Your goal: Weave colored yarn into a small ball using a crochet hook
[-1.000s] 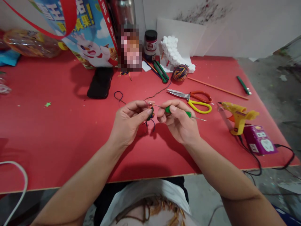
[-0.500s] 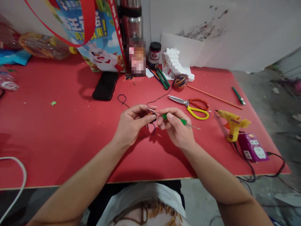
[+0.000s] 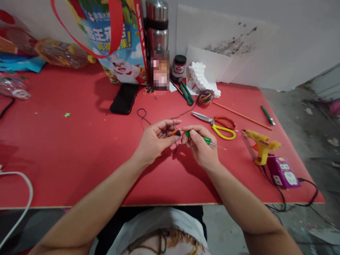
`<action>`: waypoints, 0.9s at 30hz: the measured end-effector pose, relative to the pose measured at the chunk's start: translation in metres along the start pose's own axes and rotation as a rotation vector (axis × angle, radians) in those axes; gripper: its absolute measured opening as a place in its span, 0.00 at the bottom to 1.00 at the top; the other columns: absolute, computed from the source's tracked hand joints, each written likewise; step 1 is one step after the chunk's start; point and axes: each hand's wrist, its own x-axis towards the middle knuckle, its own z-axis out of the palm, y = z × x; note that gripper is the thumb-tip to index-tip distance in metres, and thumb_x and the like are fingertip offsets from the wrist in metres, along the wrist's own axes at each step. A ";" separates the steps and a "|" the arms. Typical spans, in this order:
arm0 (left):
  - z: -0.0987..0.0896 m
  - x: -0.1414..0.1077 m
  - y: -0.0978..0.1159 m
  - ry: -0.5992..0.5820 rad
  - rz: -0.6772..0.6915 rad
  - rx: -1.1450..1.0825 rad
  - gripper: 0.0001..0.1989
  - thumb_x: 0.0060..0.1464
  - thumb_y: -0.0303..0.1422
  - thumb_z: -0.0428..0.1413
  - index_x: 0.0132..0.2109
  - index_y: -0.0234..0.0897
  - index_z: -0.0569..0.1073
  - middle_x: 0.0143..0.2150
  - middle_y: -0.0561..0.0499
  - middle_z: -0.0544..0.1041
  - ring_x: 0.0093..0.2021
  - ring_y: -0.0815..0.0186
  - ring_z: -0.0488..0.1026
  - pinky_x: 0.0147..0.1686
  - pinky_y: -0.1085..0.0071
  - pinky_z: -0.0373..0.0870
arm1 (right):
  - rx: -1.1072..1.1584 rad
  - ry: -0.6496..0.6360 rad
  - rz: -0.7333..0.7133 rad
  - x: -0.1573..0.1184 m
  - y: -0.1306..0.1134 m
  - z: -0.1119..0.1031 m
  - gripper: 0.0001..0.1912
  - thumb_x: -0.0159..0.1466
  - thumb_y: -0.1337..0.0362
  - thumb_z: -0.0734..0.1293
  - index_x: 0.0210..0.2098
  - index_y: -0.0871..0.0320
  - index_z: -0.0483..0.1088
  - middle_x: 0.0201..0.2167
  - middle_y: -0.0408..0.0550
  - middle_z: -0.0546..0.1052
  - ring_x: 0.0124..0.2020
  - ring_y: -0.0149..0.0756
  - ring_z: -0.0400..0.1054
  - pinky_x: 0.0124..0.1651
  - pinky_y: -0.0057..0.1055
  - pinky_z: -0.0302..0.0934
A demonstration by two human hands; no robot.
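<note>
My left hand [image 3: 155,140] pinches a small piece of orange and dark crochet work [image 3: 174,133] between thumb and fingers, with yarn running over the index finger. In my right hand [image 3: 200,143] is a crochet hook [image 3: 206,140] with a green handle and thin metal at both ends. Its left tip lies at the crochet work; whether it is through a stitch is too small to tell. A dark strand of yarn [image 3: 183,114] runs from the multicoloured yarn ball [image 3: 206,97] toward my left hand. A loose yarn loop [image 3: 141,113] lies on the table beyond that hand.
On the red table [image 3: 79,159] lie scissors [image 3: 215,124], a phone [image 3: 124,99], a green cutter [image 3: 186,94] and an orange stick [image 3: 241,115]. At right are a yellow glue gun [image 3: 262,143] and a purple box [image 3: 283,172] with cables. A bag [image 3: 119,46] and a steel flask [image 3: 157,26] stand behind.
The crochet work has turned in my left hand, showing more orange. The hook's tip has come down closer to it. The whole view has shifted slightly.
</note>
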 end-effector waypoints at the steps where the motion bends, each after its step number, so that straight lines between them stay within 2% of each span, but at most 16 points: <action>1: -0.001 0.000 0.000 -0.017 -0.019 -0.022 0.22 0.43 0.26 0.77 0.48 0.38 0.88 0.38 0.49 0.85 0.36 0.68 0.80 0.37 0.74 0.77 | 0.002 -0.001 0.001 0.000 0.000 0.000 0.09 0.75 0.60 0.70 0.49 0.50 0.85 0.29 0.43 0.81 0.30 0.30 0.71 0.36 0.30 0.63; 5: -0.004 0.001 0.002 -0.049 -0.092 -0.119 0.15 0.51 0.37 0.74 0.45 0.36 0.89 0.41 0.44 0.87 0.36 0.64 0.82 0.36 0.71 0.78 | -0.011 -0.014 0.024 0.001 0.002 -0.001 0.09 0.75 0.60 0.70 0.48 0.50 0.85 0.27 0.41 0.80 0.28 0.30 0.69 0.35 0.30 0.62; 9: -0.003 0.002 0.003 -0.019 -0.092 -0.106 0.14 0.54 0.42 0.73 0.41 0.36 0.90 0.41 0.43 0.88 0.37 0.65 0.82 0.35 0.73 0.75 | 0.028 0.014 0.060 0.002 0.002 0.001 0.08 0.72 0.58 0.72 0.45 0.50 0.85 0.27 0.41 0.79 0.28 0.30 0.67 0.35 0.31 0.60; 16: -0.005 0.005 -0.007 0.050 -0.051 -0.107 0.12 0.45 0.37 0.79 0.36 0.40 0.88 0.37 0.48 0.88 0.38 0.67 0.83 0.45 0.71 0.78 | 0.078 0.068 0.098 0.005 -0.005 0.003 0.08 0.69 0.57 0.74 0.42 0.52 0.86 0.23 0.41 0.76 0.26 0.30 0.63 0.32 0.31 0.55; 22: -0.006 0.003 -0.005 0.047 -0.077 -0.054 0.13 0.50 0.43 0.76 0.34 0.39 0.87 0.33 0.49 0.86 0.28 0.70 0.78 0.30 0.75 0.74 | 0.089 0.089 0.149 0.008 -0.006 0.005 0.09 0.66 0.57 0.75 0.41 0.54 0.84 0.22 0.40 0.76 0.24 0.29 0.63 0.31 0.30 0.55; 27: -0.008 0.003 -0.004 0.081 -0.070 -0.007 0.15 0.50 0.46 0.76 0.35 0.41 0.88 0.32 0.50 0.84 0.27 0.72 0.75 0.26 0.77 0.68 | 0.115 0.105 0.177 0.010 -0.004 0.004 0.09 0.65 0.56 0.75 0.40 0.55 0.83 0.22 0.39 0.76 0.23 0.28 0.61 0.30 0.29 0.56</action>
